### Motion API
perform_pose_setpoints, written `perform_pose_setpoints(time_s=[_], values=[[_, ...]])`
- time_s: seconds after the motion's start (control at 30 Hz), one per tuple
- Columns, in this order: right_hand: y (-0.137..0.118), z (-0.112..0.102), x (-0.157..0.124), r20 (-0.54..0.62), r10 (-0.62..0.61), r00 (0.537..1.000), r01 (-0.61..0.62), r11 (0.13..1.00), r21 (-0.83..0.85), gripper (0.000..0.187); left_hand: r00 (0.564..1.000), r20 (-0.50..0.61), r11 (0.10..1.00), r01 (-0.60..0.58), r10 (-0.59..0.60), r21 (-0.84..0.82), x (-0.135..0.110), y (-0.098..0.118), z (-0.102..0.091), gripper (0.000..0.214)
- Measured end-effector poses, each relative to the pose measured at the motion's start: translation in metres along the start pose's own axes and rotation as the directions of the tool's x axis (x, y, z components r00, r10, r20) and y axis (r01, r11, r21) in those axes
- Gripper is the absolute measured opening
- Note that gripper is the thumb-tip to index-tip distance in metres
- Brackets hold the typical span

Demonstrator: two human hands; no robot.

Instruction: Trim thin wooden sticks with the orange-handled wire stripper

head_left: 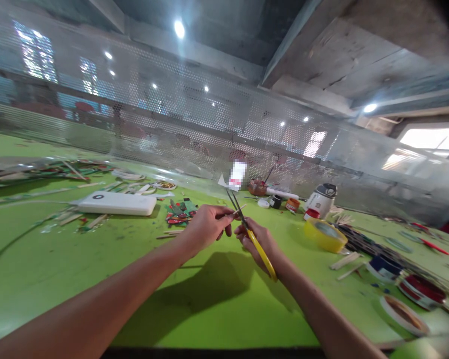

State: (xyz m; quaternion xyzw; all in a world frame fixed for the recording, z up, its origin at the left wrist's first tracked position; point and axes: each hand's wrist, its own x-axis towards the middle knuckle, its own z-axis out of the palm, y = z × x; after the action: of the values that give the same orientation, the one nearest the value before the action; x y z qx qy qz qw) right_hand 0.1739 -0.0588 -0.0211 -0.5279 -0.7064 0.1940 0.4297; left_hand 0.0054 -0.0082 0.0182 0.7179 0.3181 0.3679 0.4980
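Note:
My right hand (260,242) grips yellow-handled scissors (252,234), blades pointing up and away, slightly parted. My left hand (207,224) is closed in a pinch on a thin wooden stick (238,210) held at the blades. Both hands hover above the green table (194,299) near its middle.
A white power bank (117,203) lies left, with sticks and coloured scraps around it. A yellow tape roll (325,234), small paint pots (292,204) and a white jar (322,199) stand right. More tape rolls (421,290) sit far right. A perforated metal screen (209,124) backs the table.

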Motion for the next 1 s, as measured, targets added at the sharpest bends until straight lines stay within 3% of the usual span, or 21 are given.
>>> perform_pose_setpoints(time_s=[0.27,0.77,1.0], values=[[0.002,-0.006,0.002,-0.031,-0.043,0.999,0.038,0.989,-0.144,0.050,1.000,0.004,0.998,-0.023,0.023,0.051,0.002,-0.006,0.002,0.028],[0.008,-0.013,0.003,0.136,-0.111,0.984,0.126,0.986,-0.108,0.059,0.997,0.072,1.000,-0.016,0.016,-0.005,0.002,-0.003,0.004,0.030],[0.010,-0.010,0.002,0.099,-0.092,0.991,0.107,0.982,-0.155,0.054,0.995,0.100,1.000,-0.026,0.025,0.003,0.003,-0.007,0.004,0.027]])
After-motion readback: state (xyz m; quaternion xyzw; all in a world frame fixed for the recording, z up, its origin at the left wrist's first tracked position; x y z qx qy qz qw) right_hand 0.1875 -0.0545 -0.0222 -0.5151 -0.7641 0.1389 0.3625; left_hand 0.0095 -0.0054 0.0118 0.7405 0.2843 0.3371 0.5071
